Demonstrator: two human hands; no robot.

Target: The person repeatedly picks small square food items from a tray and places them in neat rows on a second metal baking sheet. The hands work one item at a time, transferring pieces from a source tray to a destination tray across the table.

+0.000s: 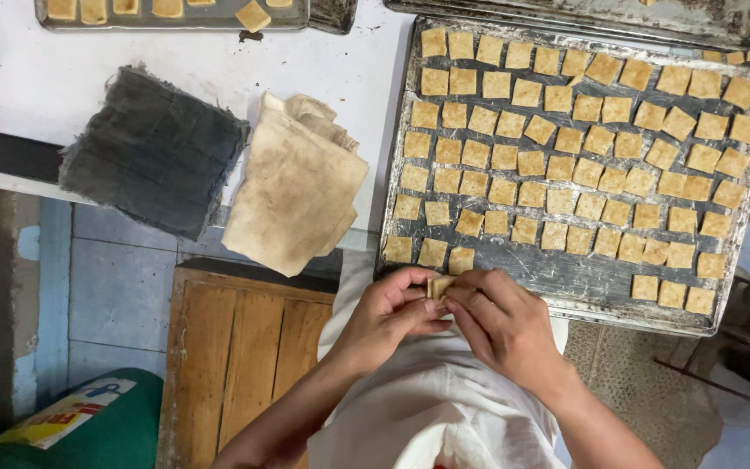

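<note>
You've got that small tan square pinched between both hands, left hand and right hand, just off the tray's near edge, and it looks light and crumbly, so hold its edges gently.

we have one view only, from the head, looking almost straight down past our own chest. it sits close above the near edge of the tabletop and the baking tray, with floor showing below at left and right.
</note>
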